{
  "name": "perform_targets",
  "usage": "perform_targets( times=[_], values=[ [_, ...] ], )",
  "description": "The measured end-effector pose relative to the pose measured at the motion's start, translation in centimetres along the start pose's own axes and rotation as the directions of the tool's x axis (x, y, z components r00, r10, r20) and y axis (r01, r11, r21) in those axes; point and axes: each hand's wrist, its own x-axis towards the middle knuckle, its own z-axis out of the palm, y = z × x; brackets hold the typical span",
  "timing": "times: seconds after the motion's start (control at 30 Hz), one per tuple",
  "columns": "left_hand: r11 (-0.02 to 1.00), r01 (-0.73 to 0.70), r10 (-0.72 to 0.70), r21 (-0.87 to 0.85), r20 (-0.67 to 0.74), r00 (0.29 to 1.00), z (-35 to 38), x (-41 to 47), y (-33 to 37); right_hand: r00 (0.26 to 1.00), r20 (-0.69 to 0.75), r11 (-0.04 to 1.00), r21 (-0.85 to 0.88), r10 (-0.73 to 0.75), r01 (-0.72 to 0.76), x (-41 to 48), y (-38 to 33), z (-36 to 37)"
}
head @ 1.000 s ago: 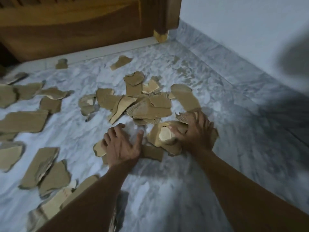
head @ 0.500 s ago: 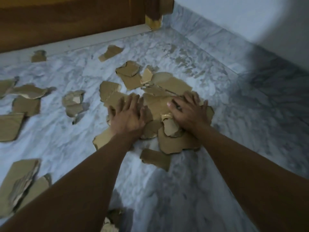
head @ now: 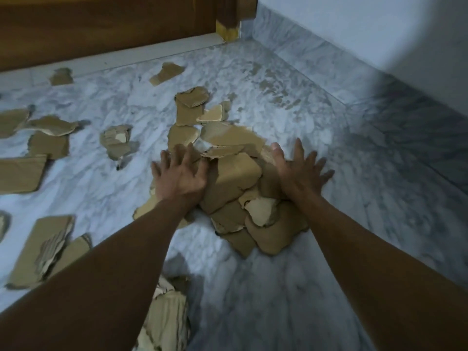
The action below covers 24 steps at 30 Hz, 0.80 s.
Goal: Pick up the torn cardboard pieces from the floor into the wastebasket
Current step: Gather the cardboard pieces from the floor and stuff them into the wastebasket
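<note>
Head view: we reach both arms down to the marble floor (head: pixel 278 287), where a pile (head: pixel 235 183) of torn cardboard sits between our hands. Our left grip (head: pixel 179 178) is spread, fingers straight, palm pressing on the pile's left flank. Our right grip (head: pixel 296 176) is spread too, fingers fanned, palm against the pile's right side and fingertips touching the floor. Neither pinches a piece. The pile lies near the corner where the wall (head: pixel 354 34) meets a wooden frame (head: pixel 101 26). We judge the task to be at an early stage: the cardboard here is heaped but not lifted, and no wastebasket shows in this view. Much is left. Loose pieces (head: pixel 48 145) lie well apart to the left, two small scraps (head: pixel 167 73) sit by the frame, and a stack (head: pixel 164 320) lies just beside our left forearm. Next, we think, comes a two-handed scoop, and the thin bottom pieces may slip out
</note>
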Motion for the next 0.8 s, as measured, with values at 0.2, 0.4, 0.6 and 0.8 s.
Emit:
perform_targets(
  times=[0.2,0.4,0.6,0.8],
  values=[
    [0.927,0.005,-0.065,-0.374,-0.147,0.987,-0.1,-2.1,2.0,0.96,0.255,0.97,0.239,-0.111,0.049,-2.0,-3.7,0.6],
    [0.991,0.057,-0.075,-0.122,-0.143,0.987,0.6,-4.4,2.0,0.96,0.17,0.974,0.081,-0.222,0.211,-4.0,-4.1,1.3],
    [1.0,0.007,-0.007,0.003,-0.099,0.995,0.6,-6.7,2.2,0.98,0.187,0.991,0.129,-0.063,0.039,-5.5,-5.5,0.9],
    [0.997,-0.037,0.031,-0.072,-0.086,0.996,0.1,-7.9,1.9,0.953,0.106,0.957,-0.019,-0.285,0.289,-8.1,-5.5,2.2]
  ],
)
